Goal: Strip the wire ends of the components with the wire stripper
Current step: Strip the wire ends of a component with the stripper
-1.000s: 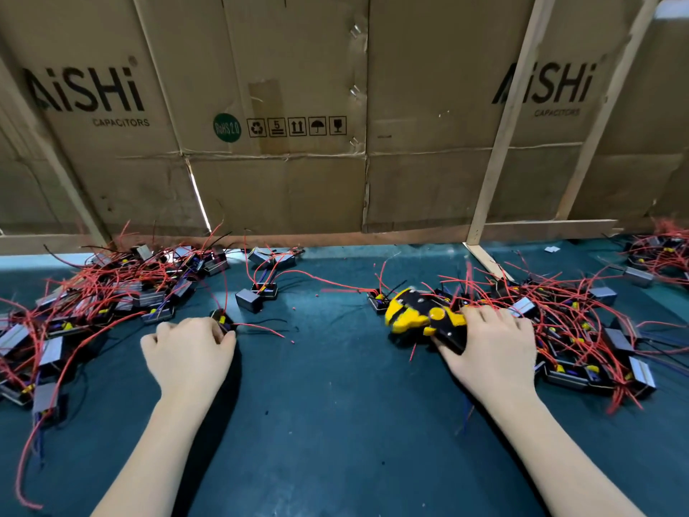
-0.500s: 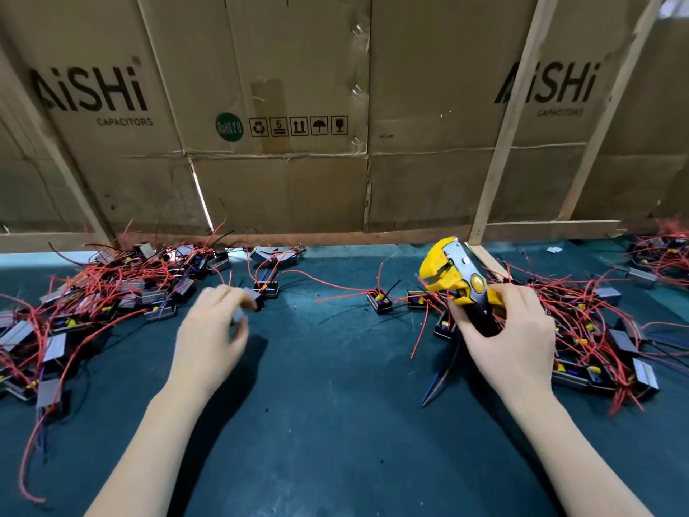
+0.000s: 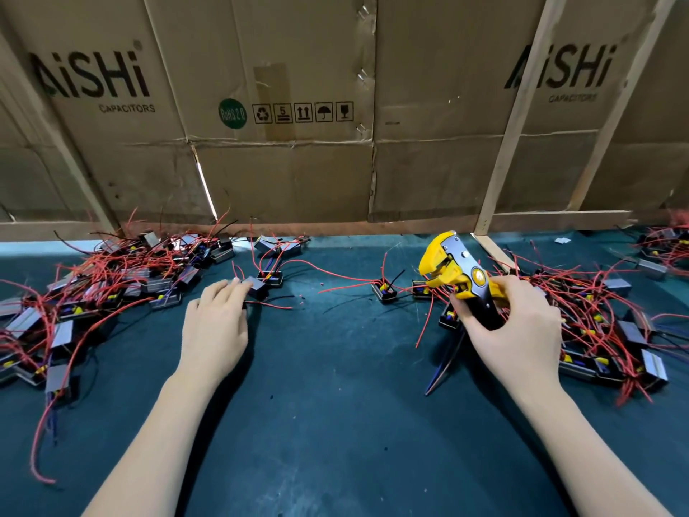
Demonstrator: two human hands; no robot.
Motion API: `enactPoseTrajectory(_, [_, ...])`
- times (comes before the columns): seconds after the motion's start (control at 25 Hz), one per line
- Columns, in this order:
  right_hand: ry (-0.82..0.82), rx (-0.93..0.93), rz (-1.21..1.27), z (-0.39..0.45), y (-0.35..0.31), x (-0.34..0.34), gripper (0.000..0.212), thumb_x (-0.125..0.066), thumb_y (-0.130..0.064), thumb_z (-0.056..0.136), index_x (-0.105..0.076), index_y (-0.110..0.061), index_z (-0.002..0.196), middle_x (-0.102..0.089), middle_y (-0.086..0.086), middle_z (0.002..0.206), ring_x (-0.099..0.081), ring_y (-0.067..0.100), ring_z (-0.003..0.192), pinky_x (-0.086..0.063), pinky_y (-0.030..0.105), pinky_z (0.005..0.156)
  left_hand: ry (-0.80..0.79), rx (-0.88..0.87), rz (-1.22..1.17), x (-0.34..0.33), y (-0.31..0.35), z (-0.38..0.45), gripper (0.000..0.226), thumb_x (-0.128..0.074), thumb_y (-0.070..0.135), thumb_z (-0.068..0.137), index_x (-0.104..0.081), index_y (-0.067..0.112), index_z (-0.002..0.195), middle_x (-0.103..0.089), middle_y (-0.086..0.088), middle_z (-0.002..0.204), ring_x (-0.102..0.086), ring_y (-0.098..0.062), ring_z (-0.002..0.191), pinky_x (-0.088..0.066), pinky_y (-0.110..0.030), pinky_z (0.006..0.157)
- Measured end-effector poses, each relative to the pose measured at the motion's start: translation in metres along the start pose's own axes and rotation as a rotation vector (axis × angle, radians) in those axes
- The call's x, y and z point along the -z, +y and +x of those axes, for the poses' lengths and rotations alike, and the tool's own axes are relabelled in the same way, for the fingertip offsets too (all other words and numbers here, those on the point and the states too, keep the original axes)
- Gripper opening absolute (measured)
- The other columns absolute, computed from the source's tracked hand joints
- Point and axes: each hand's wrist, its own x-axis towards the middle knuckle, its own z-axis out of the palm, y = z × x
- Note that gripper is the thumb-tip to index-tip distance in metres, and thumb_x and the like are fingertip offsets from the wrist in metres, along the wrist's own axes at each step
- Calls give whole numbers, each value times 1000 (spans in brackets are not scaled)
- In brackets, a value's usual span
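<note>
Lifting the yellow-and-black wire stripper (image 3: 460, 279) clear of the green table (image 3: 335, 386), the right hand (image 3: 518, 326) now clenches its handles, while the left hand (image 3: 214, 324) has reached a small grey box component (image 3: 256, 287), fingertips touching, ready for stripping.

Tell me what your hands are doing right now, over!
Right hand grips wire stripper, raised, head up. Left hand fingers touching grey component, not clearly gripped. Red wires tangled near tool.
</note>
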Motion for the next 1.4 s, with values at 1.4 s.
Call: enactPoseTrajectory(1.4, [-25, 235, -354, -10, -1, -26, 58, -50, -67, 77, -60, -11, 91, -58, 3, 82, -56, 31, 81, -33, 40, 74, -21, -222, -721, 0, 85, -21, 10, -65, 25, 88, -73, 20, 86, -72, 13, 75, -64, -8, 67, -54, -32, 68])
